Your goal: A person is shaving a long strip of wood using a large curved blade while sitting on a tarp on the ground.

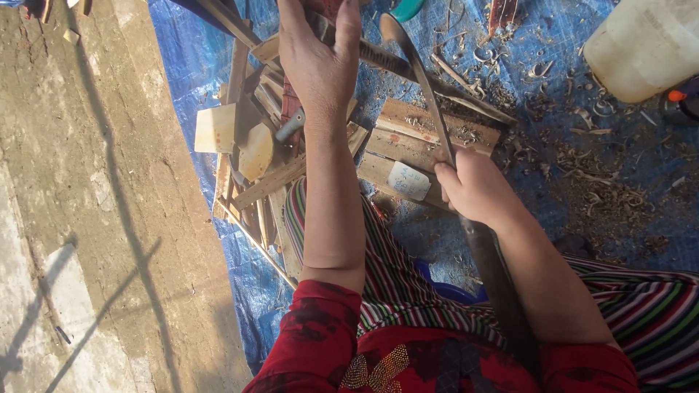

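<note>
Two hands at work: left hand grips a dark stick at the far end, right hand clamps the blade over the boards — best kept shallow, steady.

head-worn view, straight down, close over lap

The left hand hides what it grips, and the jug (top right) runs off the frame

Short red sleeves with dark print, gold studs on chest; trousers striped green, red and white
</note>
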